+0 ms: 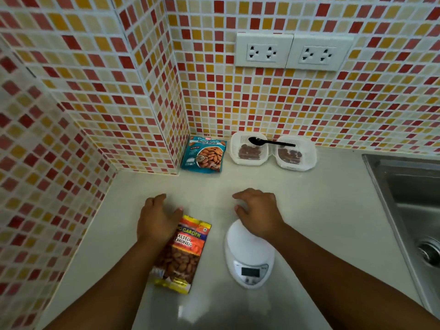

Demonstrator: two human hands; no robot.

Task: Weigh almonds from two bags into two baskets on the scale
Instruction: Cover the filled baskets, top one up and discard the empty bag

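Observation:
A red and yellow bag of salted almonds [182,256] lies flat on the white counter, near the front. My left hand [157,217] hovers over its top left corner with relaxed fingers, holding nothing. A white digital scale [247,256] sits to the right of the bag, its platform bare. My right hand [258,211] is above the scale's far edge, fingers loosely curled and empty. At the back wall stand two white baskets [234,148] [309,154], each with almonds inside. A black spoon [270,142] lies across both rims. A blue bag of roasted almonds [203,154] leans in the corner.
A steel sink [409,206] is set into the counter at the right. Mosaic tiled walls close in at the left and back. Two double wall sockets [292,52] sit above the baskets.

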